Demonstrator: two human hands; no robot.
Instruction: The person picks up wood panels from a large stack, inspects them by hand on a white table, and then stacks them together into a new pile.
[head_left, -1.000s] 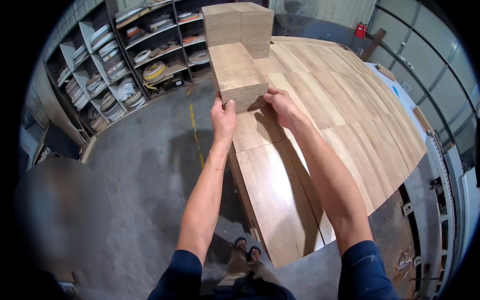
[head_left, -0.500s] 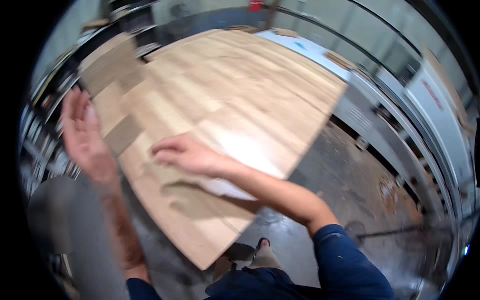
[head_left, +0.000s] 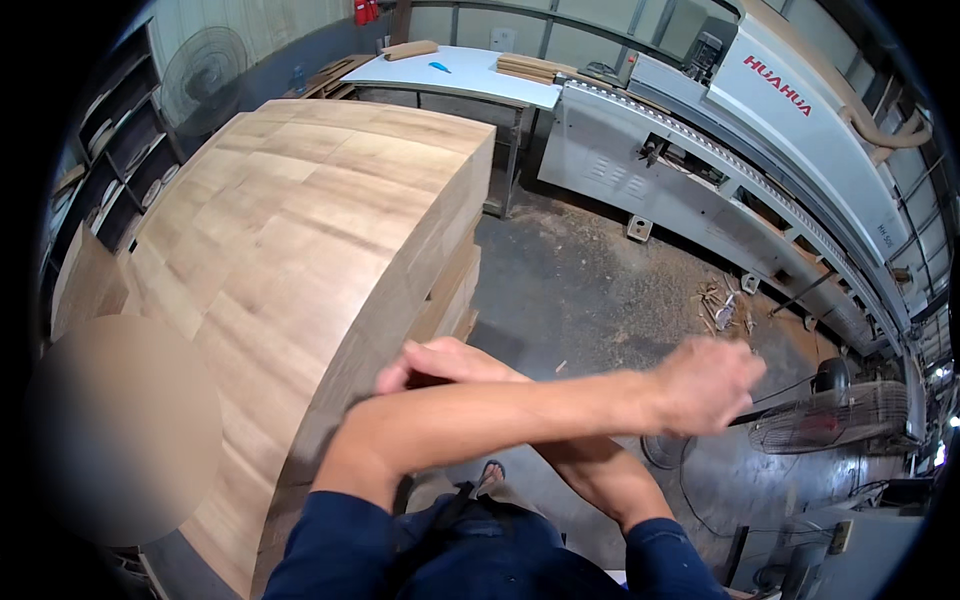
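Curls L hand (head_left: 708,387) to fist, blurry; half-hides R hand (head_left: 457,361) behind L forearm (head_left: 520,410), can't tell if gripping. Has wood stack (head_left: 300,220) on L, btm cut off, part-masked by blurred blob (head_left: 125,430). Can read red lettering (head_left: 778,86) on white machine (head_left: 835,165), bkgd R.

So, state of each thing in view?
Bare left hand: blurred, grip unclear
Bare right hand: partly hidden behind left forearm
Light-brown wooden boards: stacked in a pile
White-topped table: carrying wood pieces
Long grey metal machine: running state unclear
Pale wood scraps: scattered on floor
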